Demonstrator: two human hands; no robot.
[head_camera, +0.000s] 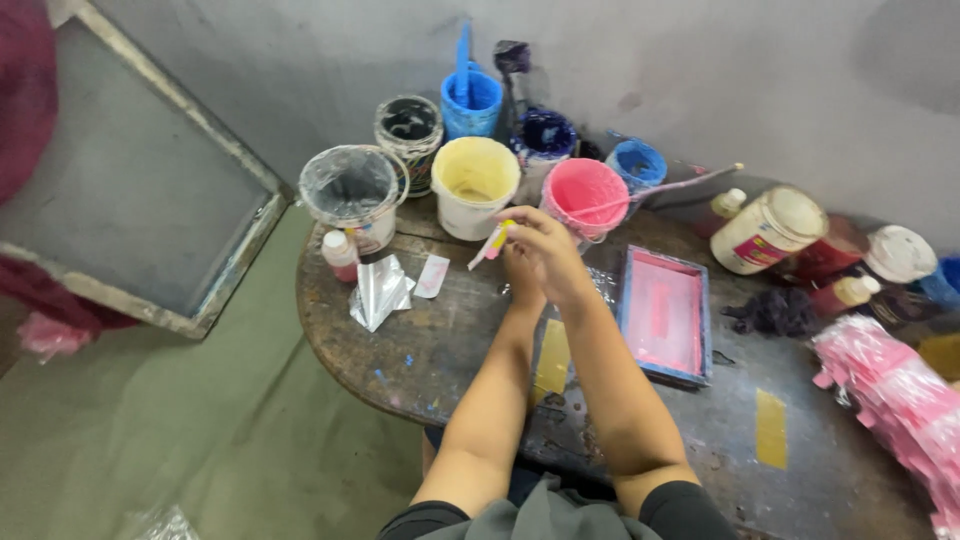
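Both of my hands meet over the dark round table (450, 350), just in front of the paint buckets. My right hand (545, 250) grips a small stick-like tool (490, 245) with a yellow and pink tip that points left toward the cream bucket (474, 185). My left hand (520, 275) sits below and behind the right one, mostly hidden by it, so its grip cannot be made out. The pink bucket (585, 195) stands right behind my hands with a long stick (680, 185) resting across its rim.
Blue, dark blue and black paint buckets line the wall. A plastic-covered bucket (352, 190), a small bottle (340, 255) and crumpled foil (378, 290) lie at left. A blue-framed pink screen (665, 315) lies at right, with jars and a pink plastic stack (890, 390). A large framed screen (130, 190) leans at left.
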